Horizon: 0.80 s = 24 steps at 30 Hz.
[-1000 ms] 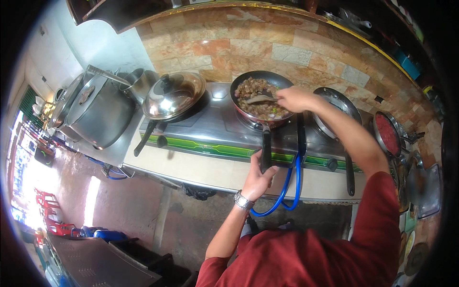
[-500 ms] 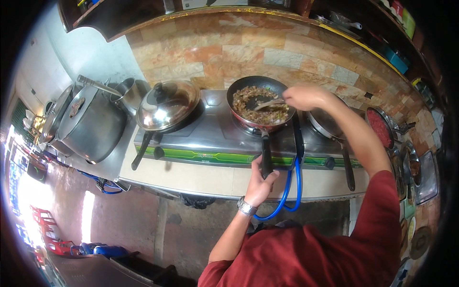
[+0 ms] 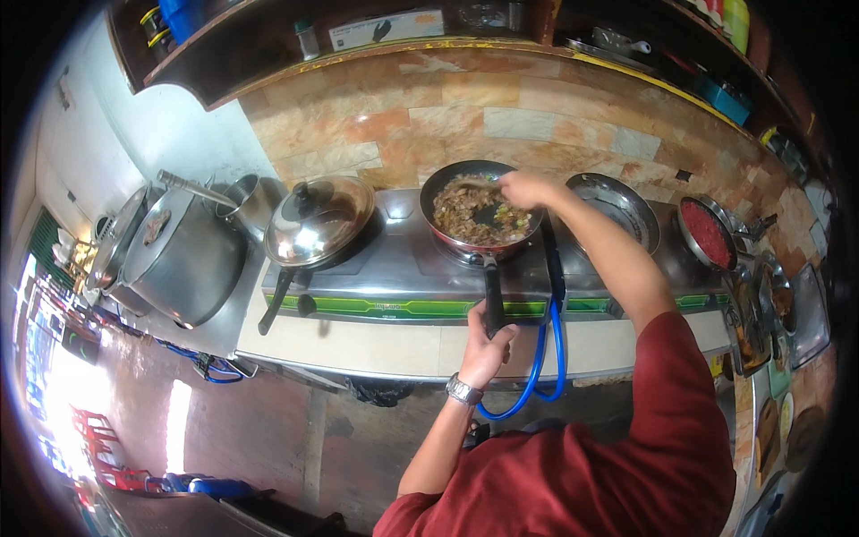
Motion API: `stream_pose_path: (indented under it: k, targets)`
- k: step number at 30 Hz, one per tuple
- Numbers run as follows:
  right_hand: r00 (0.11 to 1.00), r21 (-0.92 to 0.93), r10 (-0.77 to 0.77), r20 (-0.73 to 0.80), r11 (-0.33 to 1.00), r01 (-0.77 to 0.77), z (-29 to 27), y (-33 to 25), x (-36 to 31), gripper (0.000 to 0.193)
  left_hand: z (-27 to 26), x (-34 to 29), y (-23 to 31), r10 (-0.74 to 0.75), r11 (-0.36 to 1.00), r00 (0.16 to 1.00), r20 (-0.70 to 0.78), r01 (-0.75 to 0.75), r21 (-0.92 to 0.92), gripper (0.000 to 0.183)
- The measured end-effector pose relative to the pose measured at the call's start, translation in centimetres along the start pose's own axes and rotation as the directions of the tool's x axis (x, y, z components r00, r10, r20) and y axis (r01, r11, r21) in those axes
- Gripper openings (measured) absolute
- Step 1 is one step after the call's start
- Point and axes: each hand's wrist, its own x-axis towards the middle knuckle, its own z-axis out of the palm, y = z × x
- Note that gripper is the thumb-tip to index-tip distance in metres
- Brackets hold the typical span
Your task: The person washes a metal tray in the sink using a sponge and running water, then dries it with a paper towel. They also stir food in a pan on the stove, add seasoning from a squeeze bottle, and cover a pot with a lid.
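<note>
A dark frying pan (image 3: 438,190) full of browned food sits on the right burner of a steel gas stove (image 3: 407,268). My left hand (image 3: 488,345) grips the pan's long black handle (image 3: 492,291) at the stove's front edge. My right hand (image 3: 528,188) is over the pan and holds a dark spatula (image 3: 488,213) whose blade rests in the food. A metal watch is on my left wrist.
A lidded pan (image 3: 318,219) stands on the left burner. Large steel pots (image 3: 174,255) stand further left. An empty steel bowl (image 3: 617,206) and a bowl of red sauce (image 3: 707,233) sit to the right. A blue hose (image 3: 537,376) loops below the counter.
My right hand has shifted the spatula across the food in the pan. My left hand stays on the handle. The camera view has moved closer and slightly up.
</note>
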Motion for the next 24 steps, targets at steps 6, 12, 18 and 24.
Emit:
stream_pose_path:
  k: [6, 12, 18, 24]
  targets:
    - [0.981, -0.198, -0.111, 0.157, 0.970, 0.141, -6.4, -4.1, -7.2, 0.027, -1.3, -0.6, 0.2, 0.004, 1.000, 0.998, -0.057, -0.005, -0.023, 0.056]
    - [1.000, -0.111, 0.000, 0.008, 0.994, 0.001, -1.3, -0.7, -5.9, 0.024, 0.7, -0.3, 0.3, -0.023, 0.999, 0.999, -0.033, 0.022, -0.026, 0.051]
    - [0.979, 0.115, -0.143, -0.144, 0.980, 0.160, -5.1, -5.4, -11.5, 0.026, -0.4, -0.4, 0.3, 0.002, 1.000, 0.997, -0.083, -0.004, -0.027, 0.053]
    - [0.992, 0.273, 0.123, -0.042, 0.956, -0.107, 0.8, -3.6, -19.1, 0.022, -0.5, -0.1, -0.7, 0.016, 0.996, 0.996, -0.084, -0.023, -0.090, 0.054]
